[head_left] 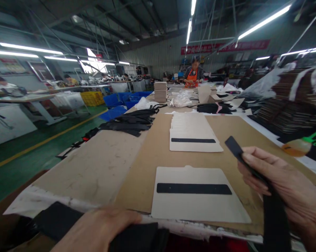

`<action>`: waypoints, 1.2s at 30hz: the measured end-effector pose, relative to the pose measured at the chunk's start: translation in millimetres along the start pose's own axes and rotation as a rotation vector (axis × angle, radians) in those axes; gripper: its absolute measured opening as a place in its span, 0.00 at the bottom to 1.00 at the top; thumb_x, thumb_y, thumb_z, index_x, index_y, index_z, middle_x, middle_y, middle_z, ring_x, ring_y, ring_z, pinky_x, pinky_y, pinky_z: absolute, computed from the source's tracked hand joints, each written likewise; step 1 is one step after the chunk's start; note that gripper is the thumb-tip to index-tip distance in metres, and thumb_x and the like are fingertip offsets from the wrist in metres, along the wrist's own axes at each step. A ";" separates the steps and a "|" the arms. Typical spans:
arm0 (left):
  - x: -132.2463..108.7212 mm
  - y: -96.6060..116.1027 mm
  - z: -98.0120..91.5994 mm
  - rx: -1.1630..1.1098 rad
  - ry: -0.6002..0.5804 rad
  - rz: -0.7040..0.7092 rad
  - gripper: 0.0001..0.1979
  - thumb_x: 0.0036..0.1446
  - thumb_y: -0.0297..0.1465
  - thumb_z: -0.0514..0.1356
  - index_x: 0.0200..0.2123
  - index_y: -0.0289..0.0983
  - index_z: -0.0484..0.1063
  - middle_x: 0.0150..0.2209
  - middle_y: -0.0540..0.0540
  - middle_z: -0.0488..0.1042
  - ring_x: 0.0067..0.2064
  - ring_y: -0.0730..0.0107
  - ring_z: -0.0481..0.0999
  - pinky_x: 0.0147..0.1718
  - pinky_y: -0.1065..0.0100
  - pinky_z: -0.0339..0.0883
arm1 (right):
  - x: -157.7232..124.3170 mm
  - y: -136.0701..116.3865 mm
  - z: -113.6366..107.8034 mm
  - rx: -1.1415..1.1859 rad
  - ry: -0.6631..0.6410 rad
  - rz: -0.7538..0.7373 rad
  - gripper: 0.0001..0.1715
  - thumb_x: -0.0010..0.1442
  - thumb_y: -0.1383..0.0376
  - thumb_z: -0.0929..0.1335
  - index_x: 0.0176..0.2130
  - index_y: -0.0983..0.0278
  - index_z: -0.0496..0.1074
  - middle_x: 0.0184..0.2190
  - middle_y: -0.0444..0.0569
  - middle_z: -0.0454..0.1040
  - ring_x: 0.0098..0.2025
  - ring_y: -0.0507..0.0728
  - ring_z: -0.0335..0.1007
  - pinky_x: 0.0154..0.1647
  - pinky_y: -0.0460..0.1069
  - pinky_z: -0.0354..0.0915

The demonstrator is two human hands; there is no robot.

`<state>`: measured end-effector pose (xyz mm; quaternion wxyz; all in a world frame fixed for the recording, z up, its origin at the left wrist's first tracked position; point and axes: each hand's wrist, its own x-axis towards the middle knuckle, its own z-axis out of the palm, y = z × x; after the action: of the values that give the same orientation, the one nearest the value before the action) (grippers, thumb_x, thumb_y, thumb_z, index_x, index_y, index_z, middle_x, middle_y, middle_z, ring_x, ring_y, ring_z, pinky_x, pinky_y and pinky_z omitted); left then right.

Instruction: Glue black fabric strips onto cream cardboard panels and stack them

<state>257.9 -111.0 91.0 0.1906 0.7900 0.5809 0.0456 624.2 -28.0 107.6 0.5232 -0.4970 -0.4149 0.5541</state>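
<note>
My right hand is closed around a long black strap; the strap's end sticks up past my thumb. My left hand lies low at the table's near edge, resting on black fabric, with its fingers hidden. Just ahead of both hands lies a cream card panel with a black strip across it. Farther up sits a stack of similar cream panels, the top one also bearing a black strip.
A brown cardboard sheet covers the long table. Black straps are heaped at the left edge, dark stacked pieces on the right beside an orange bottle. A person in an orange apron stands at the far end.
</note>
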 end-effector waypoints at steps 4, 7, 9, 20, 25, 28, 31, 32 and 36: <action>40.1 21.5 7.6 0.254 -0.039 0.036 0.21 0.54 0.19 0.49 0.43 0.42 0.75 0.44 0.45 0.77 0.46 0.58 0.74 0.51 0.53 0.69 | 23.2 4.5 15.5 -0.278 -0.229 0.124 0.21 0.49 0.49 0.76 0.35 0.60 0.73 0.24 0.42 0.73 0.22 0.50 0.65 0.20 0.43 0.61; 68.0 31.0 29.1 0.370 0.054 0.137 0.17 0.57 0.20 0.49 0.45 0.36 0.73 0.45 0.40 0.74 0.48 0.54 0.70 0.48 0.53 0.70 | 50.4 13.4 33.3 -0.482 -0.419 0.118 0.20 0.52 0.48 0.73 0.35 0.60 0.75 0.27 0.44 0.76 0.25 0.53 0.68 0.24 0.46 0.62; 82.3 29.7 45.0 0.377 0.111 0.160 0.16 0.59 0.21 0.51 0.47 0.35 0.71 0.46 0.39 0.73 0.49 0.53 0.69 0.47 0.53 0.71 | 68.2 20.2 47.0 -0.622 -0.499 0.068 0.17 0.55 0.50 0.71 0.35 0.60 0.76 0.27 0.44 0.76 0.26 0.53 0.68 0.25 0.46 0.61; 105.9 1.7 74.7 0.191 0.169 0.209 0.16 0.57 0.25 0.54 0.49 0.33 0.69 0.47 0.41 0.70 0.48 0.57 0.65 0.51 0.58 0.67 | 114.7 70.8 115.7 -0.997 -0.666 -0.095 0.07 0.53 0.62 0.69 0.32 0.62 0.76 0.23 0.40 0.73 0.26 0.51 0.62 0.27 0.46 0.55; 105.3 -2.1 76.9 0.143 0.185 0.205 0.17 0.56 0.27 0.56 0.50 0.34 0.69 0.48 0.41 0.70 0.48 0.56 0.64 0.51 0.57 0.66 | 125.0 89.1 125.6 -1.004 -0.672 -0.098 0.05 0.52 0.65 0.69 0.32 0.63 0.74 0.25 0.42 0.74 0.27 0.51 0.64 0.27 0.46 0.56; 104.5 -1.8 76.3 0.135 0.172 0.200 0.19 0.55 0.27 0.56 0.51 0.34 0.69 0.48 0.40 0.70 0.49 0.55 0.65 0.51 0.56 0.66 | 129.0 94.9 127.6 -1.016 -0.673 -0.090 0.04 0.51 0.66 0.70 0.32 0.63 0.74 0.25 0.42 0.74 0.27 0.51 0.65 0.26 0.46 0.56; 103.6 -1.3 76.6 0.135 0.166 0.167 0.21 0.54 0.27 0.55 0.52 0.36 0.68 0.49 0.40 0.69 0.49 0.55 0.66 0.49 0.56 0.67 | 129.7 97.2 128.9 -1.068 -0.662 -0.130 0.03 0.51 0.67 0.70 0.31 0.63 0.74 0.26 0.43 0.75 0.28 0.52 0.66 0.27 0.46 0.57; 103.4 -1.4 77.4 0.134 0.175 0.152 0.22 0.53 0.27 0.55 0.53 0.36 0.68 0.51 0.40 0.68 0.50 0.55 0.65 0.50 0.56 0.67 | 129.5 97.5 129.2 -1.081 -0.659 -0.140 0.03 0.51 0.67 0.70 0.31 0.63 0.74 0.26 0.43 0.75 0.28 0.52 0.66 0.28 0.46 0.57; 103.5 -4.1 83.1 0.123 0.221 0.132 0.24 0.50 0.27 0.56 0.54 0.38 0.67 0.63 0.38 0.58 0.61 0.52 0.59 0.58 0.55 0.61 | 129.5 99.5 129.4 -1.112 -0.670 -0.138 0.03 0.53 0.68 0.70 0.32 0.62 0.74 0.26 0.43 0.75 0.28 0.52 0.66 0.29 0.46 0.57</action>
<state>311.8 -33.7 -2.6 0.0731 0.8269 0.5468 0.1090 485.5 97.5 15.8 0.0648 -0.4663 -0.8111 0.3470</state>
